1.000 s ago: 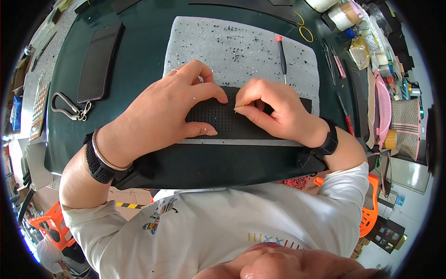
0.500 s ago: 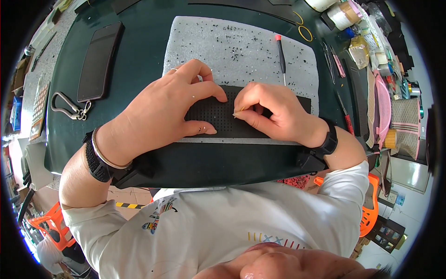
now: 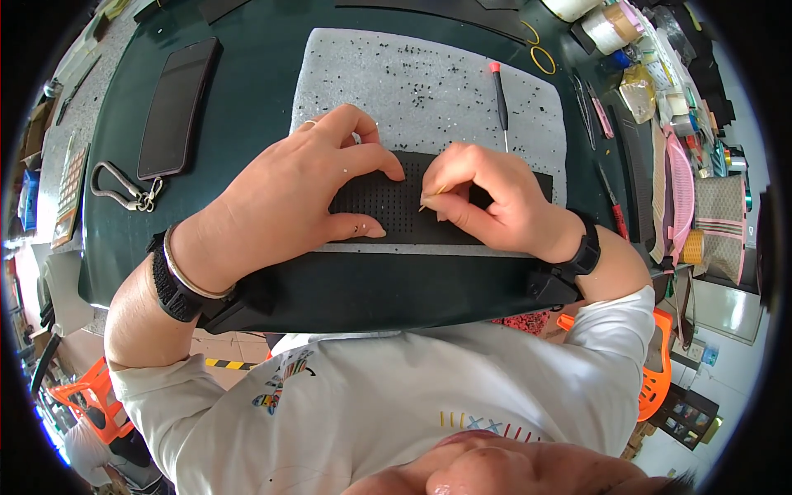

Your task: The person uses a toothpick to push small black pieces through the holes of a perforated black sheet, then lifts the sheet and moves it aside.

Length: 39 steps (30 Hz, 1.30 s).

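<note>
A black strip with rows of small holes (image 3: 394, 202) lies on a white foam sheet (image 3: 355, 66) strewn with tiny black bits. My left hand (image 3: 289, 190) rests over the strip's left end, thumb and forefinger spread apart and touching it; its other fingers are curled behind. Between thumb and forefinger of my right hand (image 3: 495, 198) is a thin, pale yellow pointed stick like a toothpick (image 3: 432, 196), its tip angled down just above the perforated strip. My right hand covers part of the strip's right side.
On the foam lies a small screwdriver (image 3: 500, 95) with a red end. A dark phone (image 3: 177, 107) with a strap is at the left. Tweezers (image 3: 582, 107), a red-handled tool (image 3: 617, 214) and yellow scissor-like loops (image 3: 541, 59) lie right. Tape rolls and packets crowd the far right.
My right hand has shifted slightly to the right with the thin stick, and more of the stick shows. My left hand and the strip stay in place.
</note>
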Motion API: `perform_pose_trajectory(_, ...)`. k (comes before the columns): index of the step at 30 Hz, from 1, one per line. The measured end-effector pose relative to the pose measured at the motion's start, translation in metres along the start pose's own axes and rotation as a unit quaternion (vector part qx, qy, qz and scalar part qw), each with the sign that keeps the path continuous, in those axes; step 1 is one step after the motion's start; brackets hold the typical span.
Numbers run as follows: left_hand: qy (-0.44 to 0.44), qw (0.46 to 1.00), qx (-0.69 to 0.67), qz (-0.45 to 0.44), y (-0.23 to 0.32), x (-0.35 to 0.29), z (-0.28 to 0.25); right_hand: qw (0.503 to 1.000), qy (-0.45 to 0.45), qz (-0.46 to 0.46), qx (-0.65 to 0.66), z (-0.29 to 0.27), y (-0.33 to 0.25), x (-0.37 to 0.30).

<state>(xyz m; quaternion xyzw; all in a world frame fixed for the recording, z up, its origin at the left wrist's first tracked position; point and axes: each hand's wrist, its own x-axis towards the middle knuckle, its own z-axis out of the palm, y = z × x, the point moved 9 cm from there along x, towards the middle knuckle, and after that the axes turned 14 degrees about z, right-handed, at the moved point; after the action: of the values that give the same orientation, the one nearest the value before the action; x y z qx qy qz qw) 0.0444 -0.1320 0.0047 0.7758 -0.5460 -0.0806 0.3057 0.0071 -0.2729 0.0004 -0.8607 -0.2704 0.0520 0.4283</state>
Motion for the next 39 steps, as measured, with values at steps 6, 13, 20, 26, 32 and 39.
perform_pose_trajectory(6, 0.003, 1.0, -0.006, 0.003, 0.0, 0.0, 0.0, 0.999, 0.003, 0.025, 0.039, -0.001, 0.002, -0.001)
perform_pose_trajectory(13, 0.002, 1.0, -0.005, 0.002, 0.0, 0.0, 0.0, 1.0, -0.001, -0.02, 0.019, 0.001, -0.007, -0.003)
perform_pose_trajectory(20, 0.007, 1.0, -0.008, 0.006, 0.0, 0.0, 0.0, 1.0, -0.014, -0.02, 0.018, 0.004, -0.006, -0.002)
perform_pose_trajectory(26, 0.006, 1.0, -0.005, 0.007, 0.001, 0.0, 0.0, 0.996, -0.012, -0.083, 0.004, 0.006, -0.014, -0.004)
perform_pose_trajectory(32, 0.008, 1.0, -0.003, 0.007, 0.0, 0.0, 0.0, 0.999, -0.02, -0.03, 0.037, 0.003, -0.008, -0.005)
perform_pose_trajectory(39, 0.008, 1.0, -0.005, 0.007, 0.0, 0.0, 0.0, 0.998, -0.027, -0.005, 0.056, 0.004, -0.003, -0.006)
